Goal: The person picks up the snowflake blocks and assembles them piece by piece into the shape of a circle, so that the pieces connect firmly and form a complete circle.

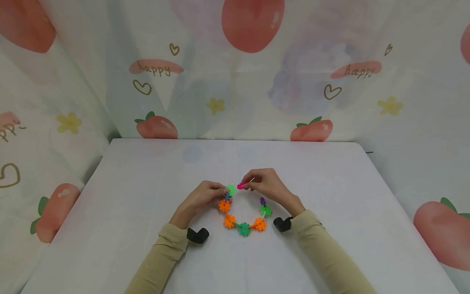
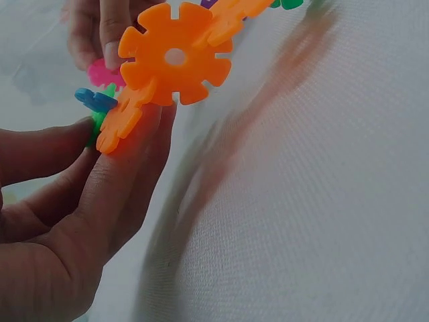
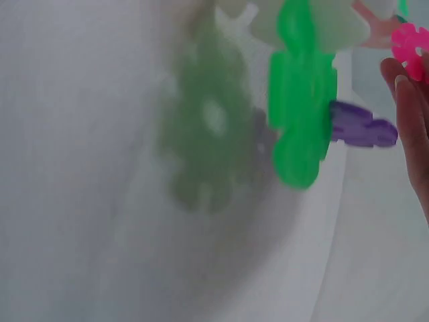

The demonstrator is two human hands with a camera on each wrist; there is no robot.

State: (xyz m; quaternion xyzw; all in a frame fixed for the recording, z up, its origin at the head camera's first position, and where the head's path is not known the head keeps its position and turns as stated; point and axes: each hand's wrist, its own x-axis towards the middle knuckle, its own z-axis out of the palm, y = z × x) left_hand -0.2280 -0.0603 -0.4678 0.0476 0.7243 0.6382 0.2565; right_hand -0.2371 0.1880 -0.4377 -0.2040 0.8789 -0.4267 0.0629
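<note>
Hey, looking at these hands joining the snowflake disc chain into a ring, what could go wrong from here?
The left hand pinches only the light green disc end and the right hand only the pink disc, so pushing them together may bend the chain and pop a joint loose. The pink disc, held just at the fingertips, might also slip onto the table.

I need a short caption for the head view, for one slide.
Both hands, left hand and right hand, hold the two ends of a colourful snowflake-disc chain above a white table.
</note>
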